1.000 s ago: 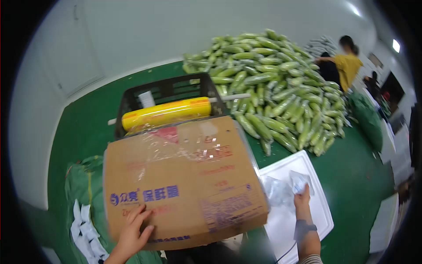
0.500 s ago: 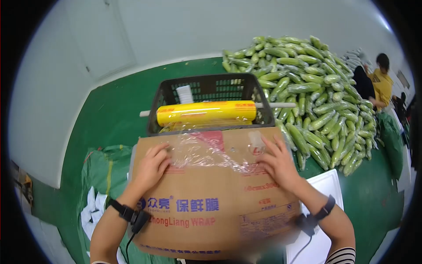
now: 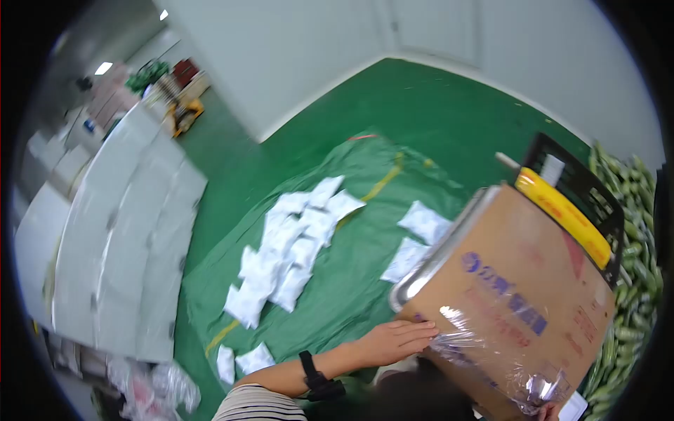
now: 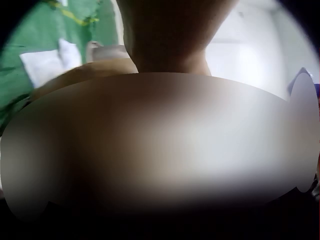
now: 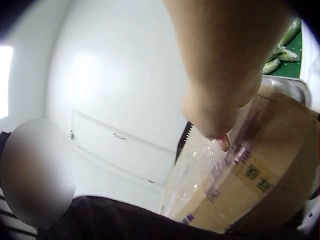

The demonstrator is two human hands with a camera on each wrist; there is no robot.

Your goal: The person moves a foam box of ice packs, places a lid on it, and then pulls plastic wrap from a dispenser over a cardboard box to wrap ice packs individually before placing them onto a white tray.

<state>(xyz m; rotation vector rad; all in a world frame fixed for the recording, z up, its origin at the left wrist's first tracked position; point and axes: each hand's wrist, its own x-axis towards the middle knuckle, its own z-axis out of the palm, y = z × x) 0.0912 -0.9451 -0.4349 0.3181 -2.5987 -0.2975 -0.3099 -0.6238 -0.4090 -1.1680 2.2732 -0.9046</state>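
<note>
A printed cardboard box [image 3: 562,302] rests in a shiny metal tray [image 3: 439,256]. Clear cling film [image 3: 460,342] stretches along the box's near part, bunched and glossy. At the box's near left edge, my left hand [image 3: 393,344] holds the film's left end at straight fingertips, its thumb hidden. Only the fingers of my right hand [image 3: 549,412] show at the bottom of the head view, gripping gathered film. In the right wrist view that hand [image 5: 212,112] bends down over the film and box. A yellow film roll [image 3: 562,217] lies beyond the box. Blur covers most of the left wrist view.
White packs [image 3: 281,245] lie on a green sheet [image 3: 351,302] to the left. White panels [image 3: 126,245] stand farther left. A black crate [image 3: 590,182] sits behind the roll, with bagged long green vegetables [image 3: 635,337] heaped at the right.
Both hands have come from the box's upper part to its near edge, drawing the film along. Earlier the right hand touched a white pack beside the box. The head view has swung left.
</note>
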